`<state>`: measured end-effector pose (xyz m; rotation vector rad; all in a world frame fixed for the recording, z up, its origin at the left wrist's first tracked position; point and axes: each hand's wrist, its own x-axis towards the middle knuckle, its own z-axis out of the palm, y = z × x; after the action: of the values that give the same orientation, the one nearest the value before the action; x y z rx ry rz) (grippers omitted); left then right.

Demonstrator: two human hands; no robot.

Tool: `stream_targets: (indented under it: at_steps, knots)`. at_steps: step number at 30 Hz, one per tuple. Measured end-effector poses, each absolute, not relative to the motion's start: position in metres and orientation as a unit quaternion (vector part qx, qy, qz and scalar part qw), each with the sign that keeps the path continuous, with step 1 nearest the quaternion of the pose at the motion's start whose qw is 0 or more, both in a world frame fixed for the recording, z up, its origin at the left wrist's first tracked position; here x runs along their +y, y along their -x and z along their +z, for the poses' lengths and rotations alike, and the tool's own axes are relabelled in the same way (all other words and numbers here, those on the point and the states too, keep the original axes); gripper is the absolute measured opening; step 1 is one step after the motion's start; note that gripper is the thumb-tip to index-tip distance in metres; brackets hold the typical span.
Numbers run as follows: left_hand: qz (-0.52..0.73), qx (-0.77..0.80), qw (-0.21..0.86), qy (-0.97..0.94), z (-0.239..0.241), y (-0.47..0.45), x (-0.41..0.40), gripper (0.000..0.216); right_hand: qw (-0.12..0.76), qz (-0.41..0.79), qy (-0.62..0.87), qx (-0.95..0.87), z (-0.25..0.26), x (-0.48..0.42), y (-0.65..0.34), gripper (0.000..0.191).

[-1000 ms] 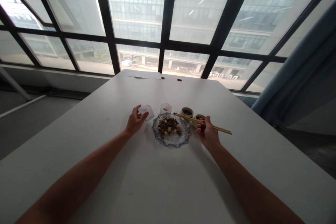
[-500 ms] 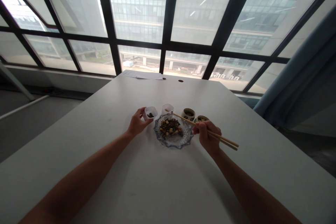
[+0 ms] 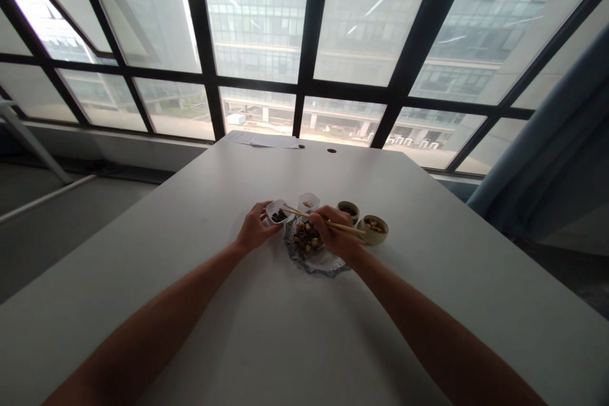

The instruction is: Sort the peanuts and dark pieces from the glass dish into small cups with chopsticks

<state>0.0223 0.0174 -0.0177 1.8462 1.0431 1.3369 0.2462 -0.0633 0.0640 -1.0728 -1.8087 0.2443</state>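
My left hand (image 3: 254, 227) grips a small white plastic cup (image 3: 276, 205) by its side, and the cup tilts toward me. Dark pieces, too small to name, lie inside it. In my right hand (image 3: 335, 231) is a pair of wooden chopsticks (image 3: 346, 227), their tips at the cup's right rim. Whether the tips pinch anything is too small to see. Below them stands a scalloped glass bowl (image 3: 314, 268) with a mix of nuts and seeds (image 3: 305, 240), partly covered by my right hand.
Behind the bowl stands a second white cup (image 3: 309, 199) with a light piece in it. Two beige cups, one darker inside (image 3: 348, 207) and one holding nuts (image 3: 375, 235), are at right. Papers (image 3: 266, 139) lie at the table's far edge by the window.
My right hand with the chopsticks has moved left across the bowl, bringing the tips to the held cup. My left hand has tilted that cup toward me.
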Motion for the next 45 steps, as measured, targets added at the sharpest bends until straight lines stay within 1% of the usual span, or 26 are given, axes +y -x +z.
stream_targets:
  at_steps: [3,5,6,7,9,12,15,18,21,24,26,28,31,34,38,41,45]
  knots:
    - [0.503,0.408,0.313,-0.695,-0.02,-0.022,0.019,0.067,0.547,0.11,0.456,-0.693,0.069,-0.072,-0.259,0.046]
    - [0.498,0.421,0.311,-0.692,-0.02,-0.022,0.02,0.068,0.594,0.15,0.471,-0.635,0.073,-0.08,-0.27,0.051]
    - [0.493,0.428,0.308,-0.692,-0.02,-0.022,0.02,0.068,0.604,0.179,0.478,-0.612,0.074,-0.083,-0.276,0.054]
    - [0.486,0.435,0.303,-0.694,-0.02,-0.022,0.02,0.069,0.6,0.213,0.484,-0.601,0.076,-0.087,-0.281,0.056]
    - [0.473,0.45,0.289,-0.7,-0.018,-0.021,0.019,0.069,0.564,0.273,0.495,-0.602,0.078,-0.094,-0.287,0.059]
    - [0.463,0.462,0.274,-0.705,-0.016,-0.022,0.017,0.07,0.517,0.314,0.505,-0.616,0.077,-0.1,-0.287,0.061]
    - [0.463,0.46,0.276,-0.706,-0.015,-0.022,0.016,0.071,0.507,0.294,0.5,-0.637,0.07,-0.101,-0.283,0.058]
    - [0.465,0.455,0.286,-0.704,-0.017,-0.021,0.017,0.072,0.514,0.236,0.506,-0.651,0.058,-0.097,-0.285,0.054]
    - [0.465,0.447,0.302,-0.701,-0.02,-0.021,0.019,0.073,0.556,0.196,0.523,-0.615,0.048,-0.093,-0.294,0.051]
    - [0.466,0.438,0.309,-0.704,-0.022,-0.02,0.02,0.073,0.601,0.187,0.526,-0.571,0.045,-0.093,-0.302,0.052]
    - [0.465,0.44,0.302,-0.706,-0.021,-0.02,0.019,0.073,0.611,0.188,0.524,-0.562,0.047,-0.097,-0.304,0.052]
    - [0.464,0.446,0.289,-0.709,-0.02,-0.02,0.018,0.072,0.591,0.203,0.519,-0.583,0.049,-0.102,-0.303,0.051]
    - [0.459,0.452,0.28,-0.711,-0.018,-0.02,0.017,0.072,0.525,0.219,0.503,-0.651,0.05,-0.108,-0.301,0.048]
    - [0.454,0.452,0.296,-0.708,-0.017,-0.02,0.017,0.075,0.479,0.179,0.492,-0.704,0.052,-0.113,-0.303,0.047]
    - [0.449,0.454,0.297,-0.709,-0.018,-0.02,0.017,0.075,0.453,0.121,0.49,-0.735,0.063,-0.118,-0.306,0.05]
    - [0.453,0.448,0.298,-0.711,-0.019,-0.02,0.018,0.074,0.435,0.122,0.477,-0.754,0.07,-0.12,-0.305,0.05]
    - [0.451,0.451,0.307,-0.706,-0.019,-0.02,0.018,0.075,0.421,0.122,0.462,-0.771,0.071,-0.121,-0.302,0.045]
